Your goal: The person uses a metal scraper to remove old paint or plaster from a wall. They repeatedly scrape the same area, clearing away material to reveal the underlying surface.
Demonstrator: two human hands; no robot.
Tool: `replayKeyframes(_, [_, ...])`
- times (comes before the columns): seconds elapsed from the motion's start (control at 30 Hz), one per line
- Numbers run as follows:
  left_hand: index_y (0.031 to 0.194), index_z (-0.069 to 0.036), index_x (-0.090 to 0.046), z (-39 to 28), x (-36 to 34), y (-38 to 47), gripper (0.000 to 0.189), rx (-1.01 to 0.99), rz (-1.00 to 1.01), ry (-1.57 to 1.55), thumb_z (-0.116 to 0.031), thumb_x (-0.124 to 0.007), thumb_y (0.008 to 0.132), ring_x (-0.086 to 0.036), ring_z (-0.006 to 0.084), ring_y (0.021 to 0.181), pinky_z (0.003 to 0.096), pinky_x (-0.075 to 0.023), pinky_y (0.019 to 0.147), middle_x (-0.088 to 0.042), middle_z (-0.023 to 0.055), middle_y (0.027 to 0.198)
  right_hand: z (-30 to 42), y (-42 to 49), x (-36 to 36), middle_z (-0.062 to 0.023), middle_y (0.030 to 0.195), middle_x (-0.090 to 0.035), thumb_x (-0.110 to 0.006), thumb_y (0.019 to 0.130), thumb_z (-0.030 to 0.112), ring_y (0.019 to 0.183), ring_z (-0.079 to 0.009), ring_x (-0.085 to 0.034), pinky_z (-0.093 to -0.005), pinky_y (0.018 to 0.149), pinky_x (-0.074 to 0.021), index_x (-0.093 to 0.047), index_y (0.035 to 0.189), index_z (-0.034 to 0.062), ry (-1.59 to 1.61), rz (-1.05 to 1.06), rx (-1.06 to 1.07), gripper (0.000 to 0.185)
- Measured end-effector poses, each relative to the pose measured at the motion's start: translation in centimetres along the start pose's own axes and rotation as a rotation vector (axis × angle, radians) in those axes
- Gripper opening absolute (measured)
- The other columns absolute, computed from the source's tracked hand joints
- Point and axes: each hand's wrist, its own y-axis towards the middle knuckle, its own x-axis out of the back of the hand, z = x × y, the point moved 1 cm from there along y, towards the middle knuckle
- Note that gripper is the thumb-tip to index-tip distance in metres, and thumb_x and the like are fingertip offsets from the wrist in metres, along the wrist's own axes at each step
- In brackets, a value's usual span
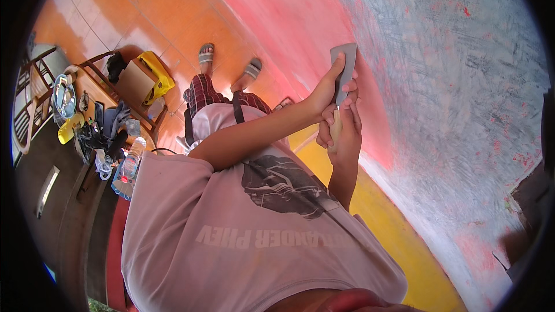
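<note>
A broad putty knife [346, 67] with a grey metal blade and a pale handle is held in both hands, in front of the painted wall [433, 95]. My left hand [325, 91] grips the blade, its thumb lying flat along the face and some fingers behind it. Around the handle, my right hand [347, 132] is closed, just beneath the left one. The wall beside them shows smooth pink paint and a large streaky grey-white area with red flecks. Whether the blade touches the wall, I cannot tell.
To the left, a wooden chair [97, 69] carries a cardboard box [134, 82] and a yellow bag [160, 76]. Bottles, bags and a blue-rimmed basin [65, 97] crowd a table nearby. Orange tiles [160, 0] lie underfoot. A yellow band [390, 225] borders the wall at the lower right.
</note>
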Motion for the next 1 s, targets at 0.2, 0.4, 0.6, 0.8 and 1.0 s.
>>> replayKeyframes(0.2, [0.102,-0.012,-0.048,0.0,0.1,-0.3,0.059,-0.089,-0.037,0.053,-0.07,-0.038,0.105,-0.047,0.0158,0.052,0.0339,-0.0522,0.068,-0.042,-0.0024,0.065,-0.5,-0.5,-0.4,-0.0043,0.079,-0.048,-0.036,0.115,0.039,0.039,-0.0088,-0.033,-0.0263,0.037,-0.0254,-0.046,0.131,0.006,0.043,-0.004,0.012,0.038])
replayKeyframes(0.4, [0.099,-0.016,-0.052,-0.8,-0.2,-0.1,0.051,-0.023,-0.016,-0.019,-0.066,-0.041,0.107,-0.046,0.0139,0.049,0.0344,-0.0545,0.071,-0.038,-0.0064,0.061,-0.5,-0.1,-0.6,-0.0059,0.082,-0.049,-0.037,0.115,0.034,0.041,-0.0103,-0.033,-0.0276,0.038,-0.0252,-0.047,0.119,0.0088,0.046,-0.012,0.029,0.028])
replayKeyframes(0.6, [0.101,-0.016,-0.051,-0.5,-0.4,-0.7,0.051,0.021,-0.026,0.037,-0.066,-0.042,0.106,-0.045,0.0129,0.05,0.0333,-0.0543,0.07,-0.039,-0.0064,0.062,-0.6,-0.6,-1.0,-0.0068,0.082,-0.05,-0.038,0.115,0.034,0.041,-0.0114,-0.034,-0.0275,0.038,-0.0249,-0.047,0.116,0.0072,0.068,-0.039,0.021,0.029])
replayKeyframes(0.8, [0.098,-0.016,-0.052,-0.3,0.1,-0.5,0.051,0.036,-0.012,0.039,-0.066,-0.044,0.106,-0.045,0.0128,0.05,0.0328,-0.0539,0.07,-0.039,-0.0068,0.061,-0.7,-1.0,-1.2,-0.0038,0.075,-0.046,-0.038,0.114,0.038,0.037,-0.0089,-0.034,-0.0268,0.037,-0.0276,-0.049,0.136,0.0038,0.008,-0.106,0.048,0.043])
replayKeyframes(1.0, [0.099,-0.015,-0.051,0.4,0.0,-0.5,0.051,-0.002,0.0,-0.015,-0.066,-0.045,0.105,-0.046,0.0133,0.052,0.0334,-0.0543,0.071,-0.04,-0.0065,0.061,-0.5,-1.2,-1.1,-0.0033,0.075,-0.047,-0.041,0.113,0.04,0.038,-0.0075,-0.035,-0.0253,0.036,-0.0264,-0.052,0.133,0.0022,-0.029,-0.116,0.068,0.044])
